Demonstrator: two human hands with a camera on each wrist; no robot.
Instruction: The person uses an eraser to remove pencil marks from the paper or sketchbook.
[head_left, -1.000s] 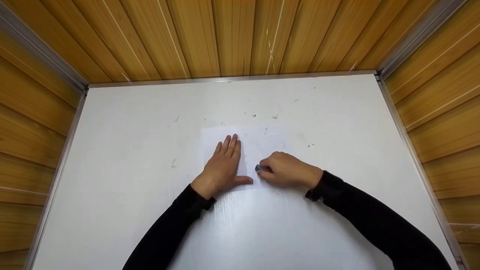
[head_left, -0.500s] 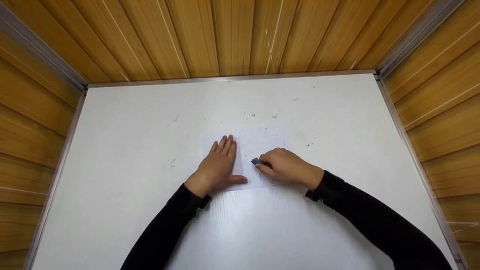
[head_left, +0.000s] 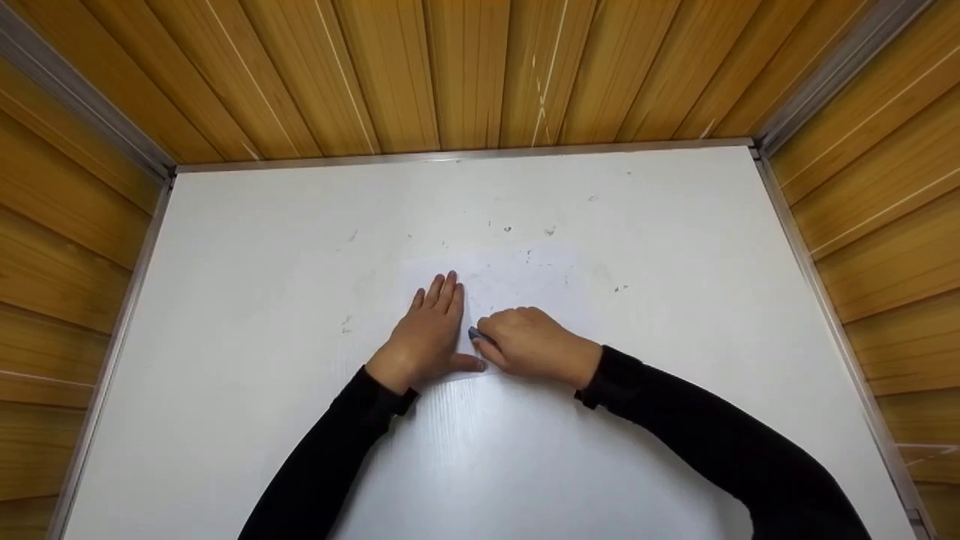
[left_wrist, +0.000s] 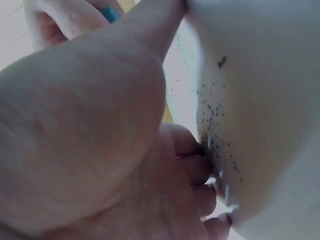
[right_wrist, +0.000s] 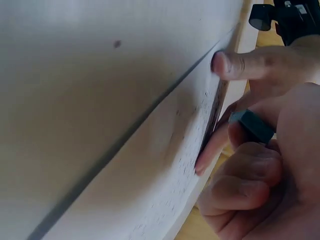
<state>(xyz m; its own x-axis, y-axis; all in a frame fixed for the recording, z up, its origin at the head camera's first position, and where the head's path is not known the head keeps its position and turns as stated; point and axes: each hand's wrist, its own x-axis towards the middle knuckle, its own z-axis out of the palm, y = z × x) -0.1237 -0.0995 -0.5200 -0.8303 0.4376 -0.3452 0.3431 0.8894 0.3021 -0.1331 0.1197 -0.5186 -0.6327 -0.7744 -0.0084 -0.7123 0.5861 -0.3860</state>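
Observation:
A white sheet of paper (head_left: 517,281) lies in the middle of the table, strewn with small dark crumbs. My left hand (head_left: 430,334) presses its left part, fingers straight and together, thumb spread to the right. With curled fingers and thumb, my right hand (head_left: 534,341) grips a small blue-grey block, apparently an eraser (head_left: 472,333), close beside the left hand and just above its thumb. The right wrist view shows the end of the eraser (right_wrist: 251,124) sticking out past the thumb; the fingers hide the rest. Dark crumbs (left_wrist: 212,112) show beside the left fingers in the left wrist view.
Several dark marks, such as one smudge (head_left: 508,229), dot the white table (head_left: 247,315) beyond the paper. Wood-patterned panels (head_left: 465,75) rise at the back and both sides, with metal strips along the table's edges.
My right hand has moved left with the eraser, closing in on the left hand. My left hand has slid slightly left on the paper and stays flat.

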